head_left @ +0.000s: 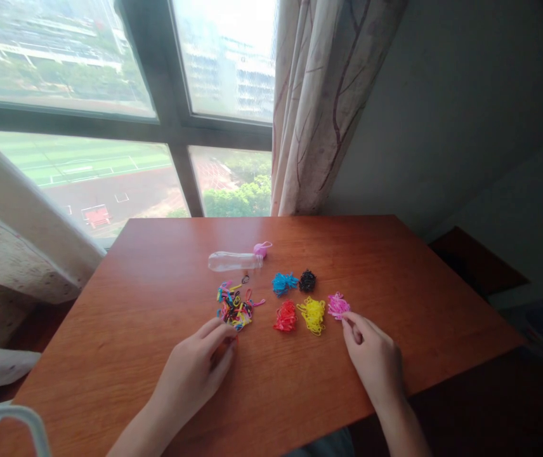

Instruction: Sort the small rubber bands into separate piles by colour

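Note:
My left hand (200,357) is at the near edge of a mixed pile of small coloured rubber bands (236,310). Its thumb and forefinger come together, and a bit of reddish band shows at their tips. Beside the pink rubber bands (337,306), my right hand (373,349) has thumb and forefinger pinched, the tips touching the heap's near right edge. Whatever is between them is too small to make out. Separate heaps of red bands (285,316), yellow bands (312,315), blue bands (283,284) and black bands (307,280) lie between the hands.
A clear plastic bottle (233,261) lies on its side behind the mixed pile, with a pink looped cap (261,250) at its neck. The wooden table (157,266) reaches to a window and curtain (309,114). A white curved rail (19,412) stands at lower left.

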Tool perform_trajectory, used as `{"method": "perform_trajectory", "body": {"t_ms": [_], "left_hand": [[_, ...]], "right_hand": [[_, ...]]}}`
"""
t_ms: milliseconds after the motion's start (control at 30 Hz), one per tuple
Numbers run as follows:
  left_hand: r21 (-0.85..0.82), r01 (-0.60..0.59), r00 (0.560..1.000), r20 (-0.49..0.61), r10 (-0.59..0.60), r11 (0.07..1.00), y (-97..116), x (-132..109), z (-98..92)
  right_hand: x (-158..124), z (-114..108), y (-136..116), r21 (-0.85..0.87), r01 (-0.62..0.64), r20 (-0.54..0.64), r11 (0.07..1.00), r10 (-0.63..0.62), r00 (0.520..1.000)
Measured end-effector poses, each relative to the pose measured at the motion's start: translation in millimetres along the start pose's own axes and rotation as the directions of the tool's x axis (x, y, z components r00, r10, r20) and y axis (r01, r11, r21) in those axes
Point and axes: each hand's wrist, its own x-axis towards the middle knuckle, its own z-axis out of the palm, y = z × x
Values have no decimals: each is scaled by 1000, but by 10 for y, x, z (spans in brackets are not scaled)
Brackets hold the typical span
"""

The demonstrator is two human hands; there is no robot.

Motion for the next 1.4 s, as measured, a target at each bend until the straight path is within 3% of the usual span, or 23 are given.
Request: {"method": "perform_trajectory", "body": {"t_ms": [233,533,700,933,1200,1400], "left_hand": [[-89,16,1000,11,-15,996,18,12,-24],[-309,38,998,-29,-50,950,115,70,-113],[-416,73,997,16,-73,907,124,61,-137],[-383,72,997,32,-65,921,106,57,-106],[-269,42,999,2,-43,962,115,66,-119],[-234,22,999,-19,-27,972,97,74,-113]], "right_hand": [[-29,6,-288,183,32,-8,983,-31,999],[-161,211,-1265,524,26,204,852,-155,967],[-158,297,-1537,578,-38,269,815,-147,952],[-138,287,-1465,561,6,193,828,-138,971],[-97,233,-1008,272,51,91,961,-79,993],[-84,225,-939,210,57,84,976,-76,994]]}}
